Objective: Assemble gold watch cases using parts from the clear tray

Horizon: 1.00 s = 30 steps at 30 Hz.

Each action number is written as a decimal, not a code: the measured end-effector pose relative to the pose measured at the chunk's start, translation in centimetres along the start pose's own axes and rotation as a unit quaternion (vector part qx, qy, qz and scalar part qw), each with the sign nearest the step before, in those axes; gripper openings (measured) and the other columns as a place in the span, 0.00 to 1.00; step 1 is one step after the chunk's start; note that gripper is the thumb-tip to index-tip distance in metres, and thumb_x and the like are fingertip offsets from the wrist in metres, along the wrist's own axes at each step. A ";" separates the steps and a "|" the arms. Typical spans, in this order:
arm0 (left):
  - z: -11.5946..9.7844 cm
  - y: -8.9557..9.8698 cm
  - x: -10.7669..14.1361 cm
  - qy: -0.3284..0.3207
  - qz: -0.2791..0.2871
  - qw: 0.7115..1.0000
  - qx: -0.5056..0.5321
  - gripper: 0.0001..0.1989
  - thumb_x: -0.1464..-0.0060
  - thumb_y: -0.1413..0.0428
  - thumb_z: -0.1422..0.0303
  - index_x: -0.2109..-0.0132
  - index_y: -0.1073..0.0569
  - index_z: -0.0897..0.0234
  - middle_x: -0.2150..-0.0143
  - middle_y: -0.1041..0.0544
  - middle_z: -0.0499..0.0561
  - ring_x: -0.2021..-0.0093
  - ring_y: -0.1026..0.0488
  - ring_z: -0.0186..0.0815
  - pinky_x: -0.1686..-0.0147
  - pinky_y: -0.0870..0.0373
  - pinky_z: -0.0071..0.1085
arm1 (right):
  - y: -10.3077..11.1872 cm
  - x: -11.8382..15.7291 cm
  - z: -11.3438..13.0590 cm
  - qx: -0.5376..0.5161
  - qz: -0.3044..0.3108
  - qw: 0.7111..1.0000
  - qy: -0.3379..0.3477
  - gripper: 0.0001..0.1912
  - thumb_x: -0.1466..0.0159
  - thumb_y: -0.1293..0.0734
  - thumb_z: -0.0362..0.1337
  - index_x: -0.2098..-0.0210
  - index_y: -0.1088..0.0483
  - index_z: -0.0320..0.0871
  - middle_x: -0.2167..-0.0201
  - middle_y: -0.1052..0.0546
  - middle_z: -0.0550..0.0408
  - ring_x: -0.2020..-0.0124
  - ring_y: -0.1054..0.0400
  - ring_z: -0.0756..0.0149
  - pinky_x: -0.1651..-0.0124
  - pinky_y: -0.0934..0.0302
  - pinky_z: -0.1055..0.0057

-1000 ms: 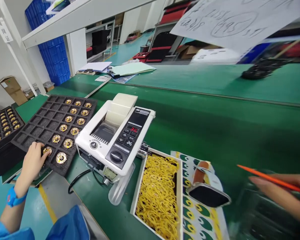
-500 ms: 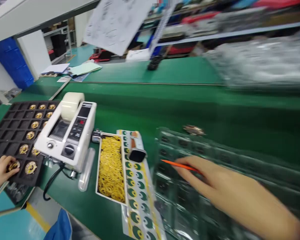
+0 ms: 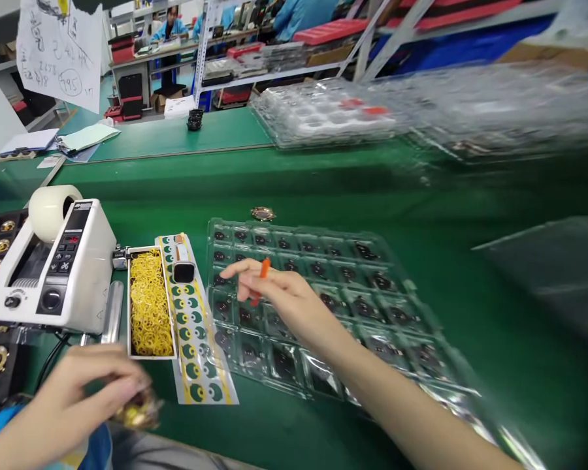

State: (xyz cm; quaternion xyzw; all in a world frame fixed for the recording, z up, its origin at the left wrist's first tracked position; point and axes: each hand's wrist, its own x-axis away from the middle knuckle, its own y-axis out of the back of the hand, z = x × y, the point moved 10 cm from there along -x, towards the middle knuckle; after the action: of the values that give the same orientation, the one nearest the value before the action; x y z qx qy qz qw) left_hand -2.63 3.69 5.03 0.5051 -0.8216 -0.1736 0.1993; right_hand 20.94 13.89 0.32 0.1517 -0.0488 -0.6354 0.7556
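Observation:
My left hand (image 3: 95,391), blurred, pinches a round gold part (image 3: 140,411) near the front edge of the green table. Over a clear plastic tray (image 3: 294,385) of black parts, my right hand (image 3: 274,287) holds an orange pointed tool (image 3: 263,274), its index finger reaching left. Left of that tray lie a sheet of round green and yellow stickers (image 3: 210,365) and a white box (image 3: 173,326) full of yellow rings (image 3: 149,307). A single gold part (image 3: 263,213) rests behind the tray.
A white tape dispenser (image 3: 85,274) stands at left, partly hiding a black tray (image 3: 10,385) of gold parts. Clear trays (image 3: 323,117) are stacked at the back. A watch (image 3: 183,271) lies on the sticker sheet. People sit far behind.
The view has turned right. My left hand has lifted a gold part from the black tray and moved right. The orange tool in my right hand now points upward instead of left.

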 end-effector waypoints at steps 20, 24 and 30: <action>4.2 -4.3 -9.6 0.040 -0.110 0.911 0.396 0.12 0.44 0.42 0.70 0.53 0.29 0.63 0.63 0.20 0.48 0.64 0.22 0.31 0.53 0.21 0.35 | -3.5 4.1 2.3 -0.039 -0.030 0.996 0.071 0.14 0.32 0.36 0.46 0.65 0.23 0.46 0.71 0.20 0.53 0.70 0.25 0.64 0.73 0.29 0.71; 4.2 -4.3 -9.6 0.045 -0.095 0.907 0.407 0.10 0.44 0.43 0.71 0.54 0.28 0.63 0.67 0.21 0.47 0.63 0.21 0.32 0.55 0.21 0.33 | -3.8 3.7 2.5 -0.055 -0.002 0.992 0.112 0.12 0.31 0.36 0.42 0.62 0.21 0.47 0.70 0.19 0.52 0.67 0.24 0.63 0.68 0.26 0.69; 4.3 -4.2 -9.6 0.072 -0.069 0.900 0.424 0.09 0.45 0.43 0.72 0.55 0.26 0.63 0.71 0.24 0.45 0.66 0.23 0.30 0.59 0.21 0.29 | -4.4 4.1 4.5 -0.010 0.071 0.967 0.242 0.11 0.29 0.39 0.35 0.56 0.24 0.46 0.62 0.19 0.51 0.60 0.24 0.66 0.59 0.26 0.70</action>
State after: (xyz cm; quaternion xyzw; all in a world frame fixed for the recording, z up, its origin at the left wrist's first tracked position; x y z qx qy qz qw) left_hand 2.36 10.85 -2.19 0.6087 -0.7636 0.2151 0.0123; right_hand 16.41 8.49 2.81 0.2899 0.1314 -0.5245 0.7897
